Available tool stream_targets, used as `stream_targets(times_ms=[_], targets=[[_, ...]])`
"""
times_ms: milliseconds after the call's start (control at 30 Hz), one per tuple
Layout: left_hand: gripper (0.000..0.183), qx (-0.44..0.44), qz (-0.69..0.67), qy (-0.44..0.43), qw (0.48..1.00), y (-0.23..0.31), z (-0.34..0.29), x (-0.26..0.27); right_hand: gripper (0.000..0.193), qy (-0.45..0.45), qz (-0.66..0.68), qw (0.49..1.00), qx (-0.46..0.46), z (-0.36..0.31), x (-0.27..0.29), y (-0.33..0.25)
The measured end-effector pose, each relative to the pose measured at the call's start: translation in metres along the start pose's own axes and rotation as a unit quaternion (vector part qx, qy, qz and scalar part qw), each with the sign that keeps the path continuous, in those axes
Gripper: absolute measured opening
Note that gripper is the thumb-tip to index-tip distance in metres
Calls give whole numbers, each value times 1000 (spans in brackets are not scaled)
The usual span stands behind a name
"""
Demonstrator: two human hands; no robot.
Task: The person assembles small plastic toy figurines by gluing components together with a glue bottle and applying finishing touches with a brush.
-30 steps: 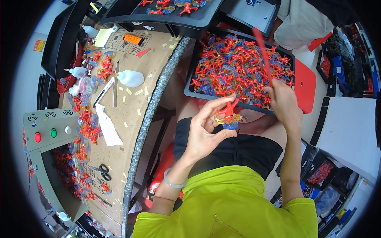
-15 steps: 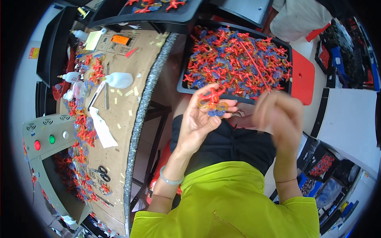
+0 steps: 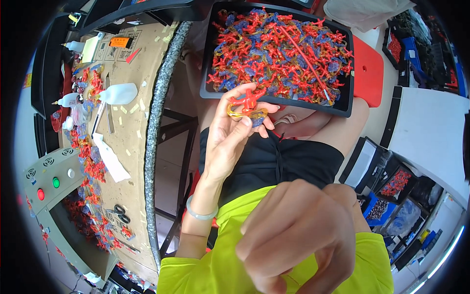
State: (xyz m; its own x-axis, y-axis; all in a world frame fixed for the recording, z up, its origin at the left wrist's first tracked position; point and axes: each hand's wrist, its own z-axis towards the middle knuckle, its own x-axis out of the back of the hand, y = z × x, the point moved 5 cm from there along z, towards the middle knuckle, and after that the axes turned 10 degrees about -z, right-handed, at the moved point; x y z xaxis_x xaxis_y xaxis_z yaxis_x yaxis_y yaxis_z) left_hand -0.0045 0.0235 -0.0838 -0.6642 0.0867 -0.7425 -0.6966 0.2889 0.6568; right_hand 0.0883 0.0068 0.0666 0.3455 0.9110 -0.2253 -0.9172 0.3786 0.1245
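Observation:
Between the fingers and thumb of my left hand [image 3: 230, 132] is a small plastic figurine [image 3: 250, 101], red on top, with clear yellow and blue parts at its base. I hold it just past the near rim of a black tray [image 3: 293, 102] heaped with many similar figurines. A thin red stick [image 3: 306, 58] with a pale tip lies across the heap. My right hand [image 3: 301, 235] is raised large and close in front of the yellow-green shirt, apart from the figurine. Its fingers are curled, and whatever they may hold is hidden.
On the left, the cardboard-covered bench [image 3: 125, 152] carries a white squeeze bottle [image 3: 119, 93], black scissors [image 3: 119, 213], white paper [image 3: 110, 158] and more figurines. A grey machine with buttons [image 3: 49, 183] stands there. A red stool [image 3: 368, 71] touches the tray's right side.
My right hand has come from beside the tray back toward me and up close. The left hand still holds the figurine. The whole view has shifted slightly.

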Motion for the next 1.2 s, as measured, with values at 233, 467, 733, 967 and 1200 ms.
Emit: stream_targets(times_ms=[233, 467, 733, 967, 1200], targets=[[50, 3, 21, -1, 1000, -1, 1, -3, 25, 26, -14, 983, -183, -6, 15, 11], [45, -1, 67, 10, 998, -2, 1, -4, 25, 52, -24, 933, -356, -13, 19, 18], [25, -50, 145, 71, 986, -6, -3, 1, 26, 74, -34, 834, -546, -23, 42, -31], [17, -57, 212, 118, 969, 1, -7, 1, 14, 183, -542, 512, -640, -68, 86, -49], [17, -78, 325, 145, 931, -1, -14, 6, 10, 97, -545, 554, -622, -109, 96, -46]])
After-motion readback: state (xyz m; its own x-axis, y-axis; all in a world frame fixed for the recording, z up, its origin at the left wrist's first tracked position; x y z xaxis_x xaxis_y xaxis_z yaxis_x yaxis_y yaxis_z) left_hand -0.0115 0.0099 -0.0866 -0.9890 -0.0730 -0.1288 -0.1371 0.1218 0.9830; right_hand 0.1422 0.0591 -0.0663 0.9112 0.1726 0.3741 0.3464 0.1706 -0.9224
